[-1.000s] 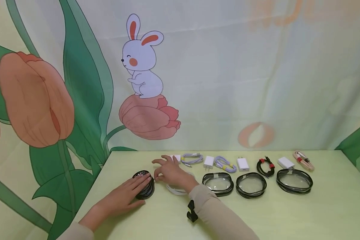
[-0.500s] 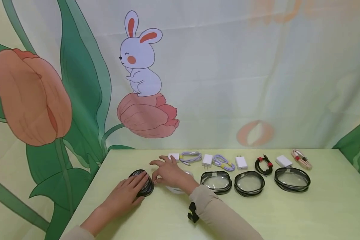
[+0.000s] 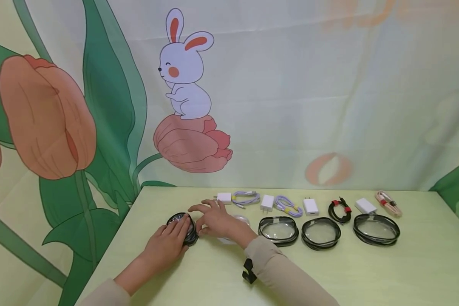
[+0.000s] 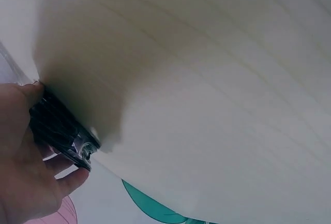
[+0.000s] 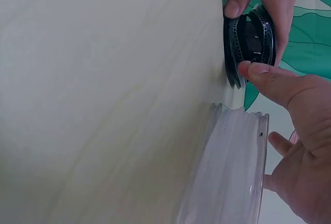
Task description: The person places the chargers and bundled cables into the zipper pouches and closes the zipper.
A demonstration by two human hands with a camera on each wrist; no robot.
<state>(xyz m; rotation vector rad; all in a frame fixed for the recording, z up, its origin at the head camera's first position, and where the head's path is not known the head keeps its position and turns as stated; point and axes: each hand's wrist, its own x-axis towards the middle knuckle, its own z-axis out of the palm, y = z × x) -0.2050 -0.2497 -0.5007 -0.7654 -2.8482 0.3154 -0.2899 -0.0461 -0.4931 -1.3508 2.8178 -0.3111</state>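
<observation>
A round, clear-topped zip pouch (image 3: 191, 238) with black edging sits at the table's left. My left hand (image 3: 166, 244) holds it, fingers laid over its top and thumb at its near side. In the left wrist view the thumb and fingers of my left hand (image 4: 26, 151) lie on opposite sides of the pouch (image 4: 59, 125). My right hand (image 3: 218, 221) reaches in from the right. In the right wrist view, my right hand (image 5: 305, 115) pinches at the toothed zip edge of the pouch (image 5: 253, 38) with thumb and finger.
Below my right hand lies a clear-and-white pouch (image 5: 227, 167). Further right are three black-edged pouches, one being the oval pouch (image 3: 278, 231). Behind them run white charger plugs (image 3: 267, 203), lilac cables (image 3: 246, 197), a black cable (image 3: 339, 211) and a pink cable (image 3: 388, 204).
My left thumb has drawn in closer to the pouch. My right index finger has come slightly left and down toward the pouch's edge. The head view has shifted a little.
</observation>
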